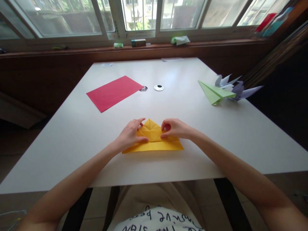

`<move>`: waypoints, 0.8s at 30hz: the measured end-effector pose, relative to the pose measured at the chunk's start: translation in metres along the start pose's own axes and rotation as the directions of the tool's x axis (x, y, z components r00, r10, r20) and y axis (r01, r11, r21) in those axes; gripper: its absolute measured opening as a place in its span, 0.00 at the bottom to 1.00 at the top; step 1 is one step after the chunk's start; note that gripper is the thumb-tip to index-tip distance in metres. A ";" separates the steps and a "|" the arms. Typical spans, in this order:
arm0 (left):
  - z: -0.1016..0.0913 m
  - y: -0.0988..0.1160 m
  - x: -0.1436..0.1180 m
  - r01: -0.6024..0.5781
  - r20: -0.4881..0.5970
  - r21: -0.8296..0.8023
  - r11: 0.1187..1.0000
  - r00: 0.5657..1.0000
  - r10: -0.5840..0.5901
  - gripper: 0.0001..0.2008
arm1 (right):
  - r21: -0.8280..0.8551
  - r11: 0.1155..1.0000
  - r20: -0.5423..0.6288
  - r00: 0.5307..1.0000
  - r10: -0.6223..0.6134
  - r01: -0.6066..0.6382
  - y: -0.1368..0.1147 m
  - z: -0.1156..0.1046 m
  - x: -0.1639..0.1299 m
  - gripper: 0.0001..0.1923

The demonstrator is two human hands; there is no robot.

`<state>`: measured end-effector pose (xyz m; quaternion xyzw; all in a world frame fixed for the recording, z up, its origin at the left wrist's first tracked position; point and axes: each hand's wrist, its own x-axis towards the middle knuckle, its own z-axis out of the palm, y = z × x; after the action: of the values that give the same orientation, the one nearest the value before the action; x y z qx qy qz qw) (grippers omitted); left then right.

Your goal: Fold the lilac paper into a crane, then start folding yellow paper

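A folded sheet of yellow origami paper (154, 146) lies near the front of the white table, its pointed top facing away from me and a wide flat strip along the near side. My left hand (131, 132) rests on its left part, the thumb pressing on the paper and the fingers at the slanted edge. On the right side my right hand (176, 127) pinches the paper between thumb and curled fingers. Parts of both slanted edges are hidden under the hands.
A red sheet of paper (113, 93) lies at the back left of the white table (72, 144). Two round metal fittings, one a ring (158, 88), sit behind the yellow paper. At the right are a green paper plane (215, 91) and purple folded paper (245, 92). Small packets line the windowsill.
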<state>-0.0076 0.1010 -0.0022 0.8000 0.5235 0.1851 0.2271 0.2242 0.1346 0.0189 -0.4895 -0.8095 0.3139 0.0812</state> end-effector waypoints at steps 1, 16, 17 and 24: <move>-0.001 -0.001 0.000 0.002 0.016 -0.018 1.000 1.000 -0.002 0.38 | 0.016 1.000 -0.007 1.000 -0.016 0.016 0.000 -0.001 -0.001 0.09; 0.008 0.010 -0.010 -0.012 0.002 -0.138 0.990 1.000 0.013 0.38 | 0.168 0.950 -0.050 0.965 -0.256 0.261 -0.002 0.024 -0.009 0.33; 0.009 0.010 -0.011 -0.015 0.002 -0.145 0.989 1.000 0.015 0.40 | 0.184 0.947 -0.048 0.965 -0.258 0.262 -0.002 0.024 -0.009 0.34; 0.013 0.009 -0.014 0.019 0.019 -0.408 0.913 1.000 -0.012 0.49 | 0.232 0.924 -0.035 0.952 -0.305 0.305 -0.001 0.022 -0.010 0.42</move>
<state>0.0011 0.0826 -0.0091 0.7324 0.4778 0.2820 0.3946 0.2194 0.1167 0.0040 -0.3442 -0.8332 0.3911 0.1854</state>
